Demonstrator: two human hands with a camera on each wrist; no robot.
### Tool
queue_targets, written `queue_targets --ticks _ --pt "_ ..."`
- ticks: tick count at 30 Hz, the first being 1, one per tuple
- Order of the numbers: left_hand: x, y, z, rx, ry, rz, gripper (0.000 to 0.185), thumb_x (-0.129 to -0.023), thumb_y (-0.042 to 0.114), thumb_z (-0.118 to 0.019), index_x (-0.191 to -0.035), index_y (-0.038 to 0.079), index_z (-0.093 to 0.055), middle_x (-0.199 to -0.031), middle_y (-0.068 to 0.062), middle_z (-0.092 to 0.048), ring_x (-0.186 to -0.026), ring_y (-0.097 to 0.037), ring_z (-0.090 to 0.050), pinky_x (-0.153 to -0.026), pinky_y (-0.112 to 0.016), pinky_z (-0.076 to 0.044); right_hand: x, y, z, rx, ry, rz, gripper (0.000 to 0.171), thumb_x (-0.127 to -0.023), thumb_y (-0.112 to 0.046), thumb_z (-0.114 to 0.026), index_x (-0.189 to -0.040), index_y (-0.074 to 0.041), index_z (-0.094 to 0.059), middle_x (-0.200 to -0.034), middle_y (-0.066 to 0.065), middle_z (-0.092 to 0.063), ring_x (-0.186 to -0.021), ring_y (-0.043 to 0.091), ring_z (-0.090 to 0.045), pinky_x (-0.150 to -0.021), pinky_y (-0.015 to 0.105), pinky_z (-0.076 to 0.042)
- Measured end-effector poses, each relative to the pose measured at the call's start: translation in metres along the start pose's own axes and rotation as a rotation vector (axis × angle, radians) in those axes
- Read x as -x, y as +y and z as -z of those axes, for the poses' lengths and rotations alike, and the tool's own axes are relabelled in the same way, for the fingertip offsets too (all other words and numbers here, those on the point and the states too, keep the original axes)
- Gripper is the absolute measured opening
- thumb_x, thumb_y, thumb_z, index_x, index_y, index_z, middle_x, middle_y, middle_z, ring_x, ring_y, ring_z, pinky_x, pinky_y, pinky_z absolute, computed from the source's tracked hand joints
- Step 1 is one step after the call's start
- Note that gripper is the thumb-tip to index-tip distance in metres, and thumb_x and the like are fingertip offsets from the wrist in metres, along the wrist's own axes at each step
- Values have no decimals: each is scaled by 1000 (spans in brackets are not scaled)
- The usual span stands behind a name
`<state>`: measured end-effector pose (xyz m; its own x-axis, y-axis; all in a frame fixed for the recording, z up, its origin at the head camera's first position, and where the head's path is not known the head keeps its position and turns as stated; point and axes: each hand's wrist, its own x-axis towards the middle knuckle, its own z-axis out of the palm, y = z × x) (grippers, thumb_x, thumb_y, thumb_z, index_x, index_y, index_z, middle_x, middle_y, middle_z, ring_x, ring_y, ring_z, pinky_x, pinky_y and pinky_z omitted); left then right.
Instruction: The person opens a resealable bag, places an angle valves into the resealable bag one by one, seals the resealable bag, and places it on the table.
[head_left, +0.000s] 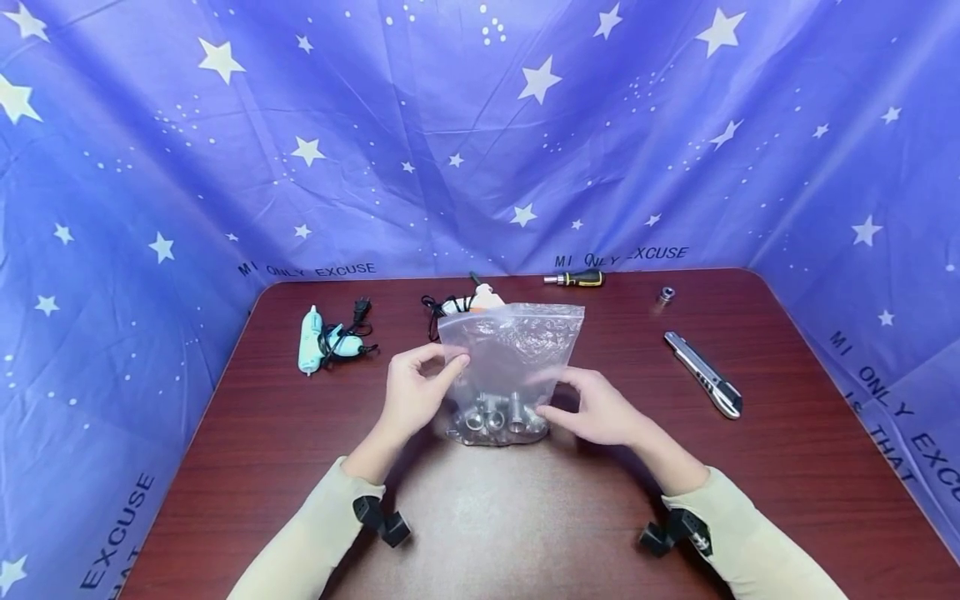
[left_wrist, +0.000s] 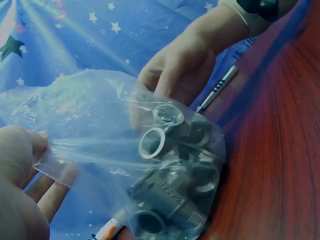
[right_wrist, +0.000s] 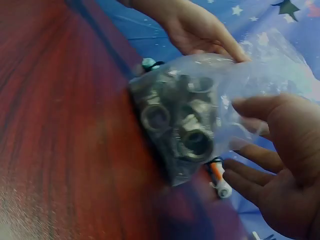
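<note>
A clear zip-top plastic bag (head_left: 513, 342) stands upright at the middle of the table, its top edge uppermost. Hollow metal sockets (head_left: 516, 415) lie heaped in its bottom. My left hand (head_left: 418, 390) pinches the bag's left side between thumb and fingers, above the sockets. At the opposite side is my right hand (head_left: 600, 410), its thumb in front of the bag's edge and its fingers partly behind. In the right wrist view, that thumb (right_wrist: 255, 105) and the fairly straight fingers stand apart, loosely around the bag's side.
A light-blue glue gun (head_left: 309, 337) with a black cord lies at left. Behind the bag is a white-and-orange tool (head_left: 487, 296), partly hidden. A screwdriver (head_left: 577, 278) and a small socket (head_left: 666, 295) lie toward the back, a utility knife (head_left: 703, 375) at right. Starry cloth (head_left: 480, 200) surrounds the table.
</note>
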<state>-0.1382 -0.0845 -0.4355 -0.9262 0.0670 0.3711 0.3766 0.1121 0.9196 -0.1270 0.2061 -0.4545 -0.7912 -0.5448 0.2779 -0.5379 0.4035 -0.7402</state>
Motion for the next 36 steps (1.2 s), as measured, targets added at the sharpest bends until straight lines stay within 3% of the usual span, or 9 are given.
queue_targets --ticks 3,5,10,13,17,21,27,30,36 --pt "0 -6 -2 13 21 45 13 -94 2 -79 -105 -4 -81 -98 -26 -79 -77 -2 -75 -73 -23 -64 -4 1 -7 -5 -5 -36 19 -100 -10 -73 -118 -14 -74 -112 -2 -78 -104 7 -71 -95 30 -60" --pt "3 -8 -2 -19 13 115 19 -96 7 -78 -112 -2 -80 -105 -24 -80 -83 -7 -77 -76 -23 -64 -5 2 -11 1 -9 -63 11 -103 -10 -67 -113 -14 -71 -98 -2 -76 -88 2 -69 -84 29 -61" --pt "16 -15 2 -207 -157 294 30 -100 24 -75 -124 7 -78 -113 -14 -81 -99 -24 -79 -86 -31 -63 -10 5 -20 98 56 -80 6 -107 -11 -61 -106 -14 -66 -82 -5 -67 -69 2 -57 -68 27 -53" --pt "22 -19 2 -282 -241 289 26 -99 25 -75 -120 11 -80 -109 -9 -83 -91 -21 -80 -83 -33 -63 -13 4 -23 132 112 -86 5 -107 -9 -60 -104 -12 -64 -86 -4 -66 -76 6 -57 -72 30 -52" --pt "25 -21 -3 -344 -244 263 18 -101 24 -73 -111 15 -84 -95 -3 -83 -68 -8 -73 -68 -25 -58 -13 2 -25 135 111 -156 5 -108 -9 -57 -103 -11 -60 -82 -4 -59 -73 8 -54 -71 30 -50" --pt "28 -18 -6 -317 -263 328 18 -103 22 -69 -105 12 -84 -80 -2 -78 -56 -4 -62 -57 -24 -57 -8 -1 -27 130 56 -251 7 -110 -12 -54 -104 -10 -59 -77 -5 -52 -69 7 -50 -68 28 -46" --pt "29 -18 -8 -178 -320 457 21 -106 19 -65 -108 6 -82 -79 -4 -73 -55 -9 -62 -53 -35 -63 -4 -3 -23 87 10 -334 9 -109 -11 -55 -101 -9 -57 -78 -2 -64 -66 4 -61 -65 26 -50" --pt "26 -21 -11 -187 -331 456 20 -106 19 -66 -103 6 -82 -75 -3 -71 -57 -8 -64 -53 -35 -63 -6 -1 -22 121 22 -335 10 -108 -11 -57 -98 -11 -57 -75 -3 -63 -65 5 -60 -64 28 -49" --pt "15 -32 -16 -355 -302 315 17 -103 19 -71 -91 9 -79 -65 -1 -71 -48 -8 -65 -48 -29 -59 -9 7 -21 296 112 -299 12 -102 -13 -68 -91 -14 -63 -70 -6 -55 -65 10 -51 -66 33 -46"
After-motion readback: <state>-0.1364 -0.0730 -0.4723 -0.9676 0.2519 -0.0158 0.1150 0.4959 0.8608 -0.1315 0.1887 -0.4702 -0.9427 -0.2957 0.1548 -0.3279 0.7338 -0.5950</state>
